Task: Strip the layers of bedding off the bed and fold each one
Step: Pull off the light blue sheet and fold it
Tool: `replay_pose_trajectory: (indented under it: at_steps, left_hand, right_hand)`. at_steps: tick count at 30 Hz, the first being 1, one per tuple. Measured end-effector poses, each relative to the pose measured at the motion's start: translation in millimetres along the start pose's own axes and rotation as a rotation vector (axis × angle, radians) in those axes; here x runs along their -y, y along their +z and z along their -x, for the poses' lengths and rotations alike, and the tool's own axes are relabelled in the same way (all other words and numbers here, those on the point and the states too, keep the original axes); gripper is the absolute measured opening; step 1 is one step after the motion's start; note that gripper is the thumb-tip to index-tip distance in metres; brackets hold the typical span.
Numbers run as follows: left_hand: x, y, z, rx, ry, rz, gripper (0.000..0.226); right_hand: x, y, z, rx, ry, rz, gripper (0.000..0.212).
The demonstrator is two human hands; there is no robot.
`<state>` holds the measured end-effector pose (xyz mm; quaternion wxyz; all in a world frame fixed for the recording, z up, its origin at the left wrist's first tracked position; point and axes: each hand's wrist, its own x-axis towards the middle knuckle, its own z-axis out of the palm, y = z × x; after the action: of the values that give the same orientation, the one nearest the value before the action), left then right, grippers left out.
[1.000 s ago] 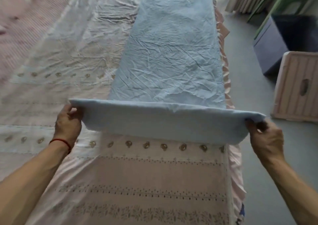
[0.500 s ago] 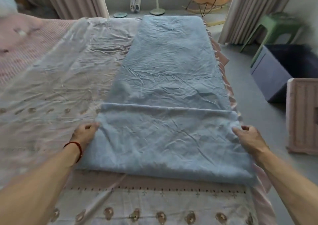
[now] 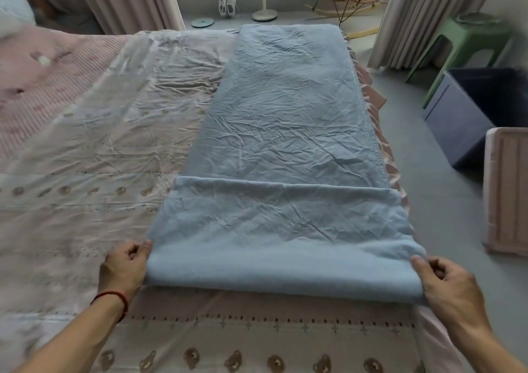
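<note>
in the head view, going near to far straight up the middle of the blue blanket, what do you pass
patterned bedspread → folded-over near end of the blue blanket, held by the left hand and right hand → flat single layer of blanket → grey floor → lamp base

I am looking down at a wide bed point(image 3: 34, 92) whose far left part shows a dusty pink ribbed cover. Directly on it lies a pale pink, shiny, creased bedspread point(image 3: 120, 132) with rows of brown embroidered motifs, spread over most of the surface. On that bedspread, along its right side, lies a long light blue wrinkled cotton sheet point(image 3: 285, 110), folded into a narrow strip running away from me. The strip's near end is doubled back over itself. The bedspread's pink frill point(image 3: 380, 132) shows just right of the blue sheet. Right of the bed is grey floor point(image 3: 423, 201).
</note>
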<state>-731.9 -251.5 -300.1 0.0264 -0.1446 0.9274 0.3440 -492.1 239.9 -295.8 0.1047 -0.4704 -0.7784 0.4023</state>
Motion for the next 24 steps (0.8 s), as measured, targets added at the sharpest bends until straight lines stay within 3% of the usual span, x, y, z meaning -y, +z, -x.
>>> replay_pose_trajectory:
  at_steps: [3, 8, 11, 15, 20, 24]
  left_hand:
    - [5, 12, 3, 0.017, -0.051, -0.112, 0.041]
    - [1, 20, -13, 0.084, -0.136, -0.268, 0.040]
    - [1, 19, -16, 0.077, -0.157, -0.313, 0.037]
    - [-9, 21, -9, 0.058, -0.191, -0.294, 0.039]
    - [-62, 33, -39, 0.048, -0.168, -0.188, 0.053]
    - [-99, 49, -88, 0.053, -0.089, -0.137, 0.047]
  right_hand:
    - [0, 11, 9, 0.022, 0.027, 0.113, 0.019]
    - [29, 23, 7, -0.023, -0.046, 0.176, 0.044]
    - [41, 29, -12, 0.015, 0.033, 0.100, 0.046]
    - [37, 31, -29, 0.035, 0.073, 0.067, 0.045]
    - [58, 39, -56, 0.025, -0.010, 0.080, 0.066]
    - [78, 52, -103, -0.027, -0.060, 0.099, 0.057]
